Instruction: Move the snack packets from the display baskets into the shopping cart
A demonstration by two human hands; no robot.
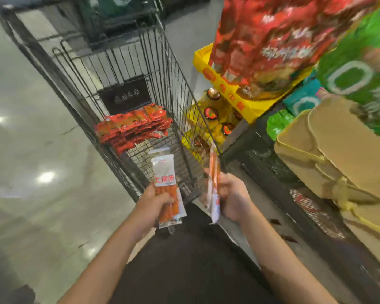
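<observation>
Left hand (157, 199) curled round the lower half of a clear snack packet (166, 183), orange-red sticks inside, white label band across the middle with red characters, too blurred to read. Packet upright, its top reaching over the near rim of the shopping cart (127, 69). A second clear edge showing behind it; one packet or two in that hand, impossible to tell.

Right hand (229, 197) clenched on another packet (214, 185), seen edge-on, orange and white, its upper end just beside the cart's near right corner, its lower end hanging below the fist. Both hands side by side, just short of the cart, held over dark clothing.

Inside the cart: a heap of red packets (133, 126) lying against the left wall on the wire floor, overlapped, count unclear. Behind the heap, a dark placard (125, 95) with pale script, unreadable.

To the right of the cart: one yellow tray (226, 88) with red characters along its front, blurred. Large red bags (272, 38) standing in it, white writing smeared by motion. Green bags (360, 62) further right with a white ring printed on them. Under the tray, round dark-capped jars (211, 113), at least four. Tan cardboard boxes (338, 145) tied with yellow strap, nearest on the right.
</observation>
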